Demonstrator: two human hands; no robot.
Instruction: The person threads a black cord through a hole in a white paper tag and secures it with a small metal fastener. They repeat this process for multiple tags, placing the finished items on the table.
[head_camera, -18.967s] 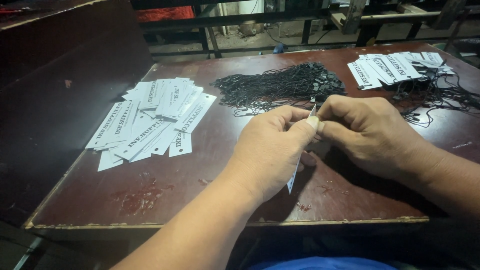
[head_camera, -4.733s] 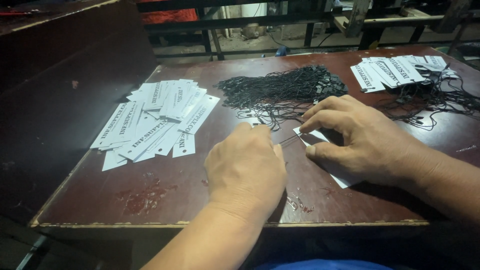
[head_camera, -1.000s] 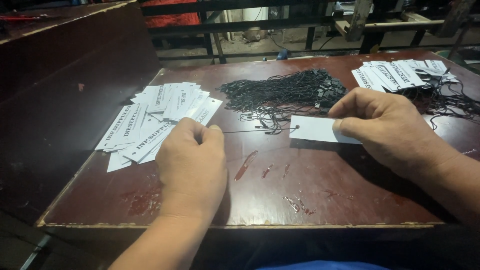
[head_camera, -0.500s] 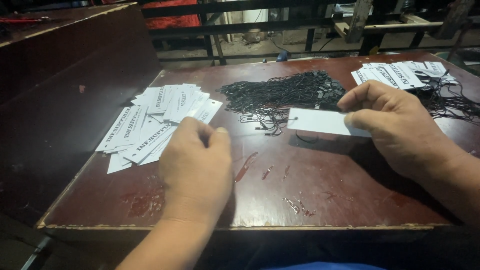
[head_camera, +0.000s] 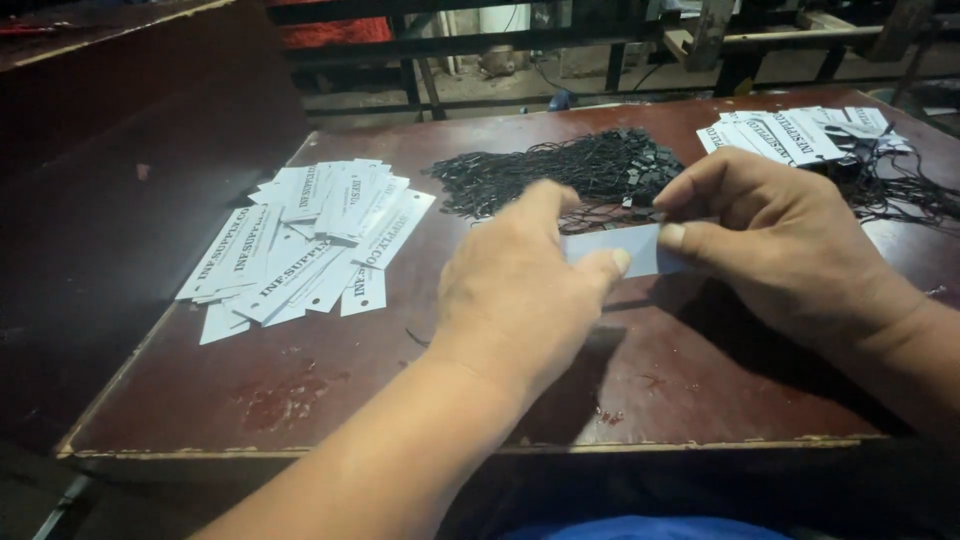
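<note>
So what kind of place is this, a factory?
Probably a small workshop. A worn dark red wooden table holds a pile of white paper tags and a heap of thin black strings, with dark metal frames behind.

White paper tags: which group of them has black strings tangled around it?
The far-right pile of white paper tags lies among loose black strings; the left pile has none.

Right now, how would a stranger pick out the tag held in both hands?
Start at the brown table. In front of the black string pile, the left hand and right hand pinch one white tag. Unlike the tag piles, it is single, raised and shows a blank face.
</note>
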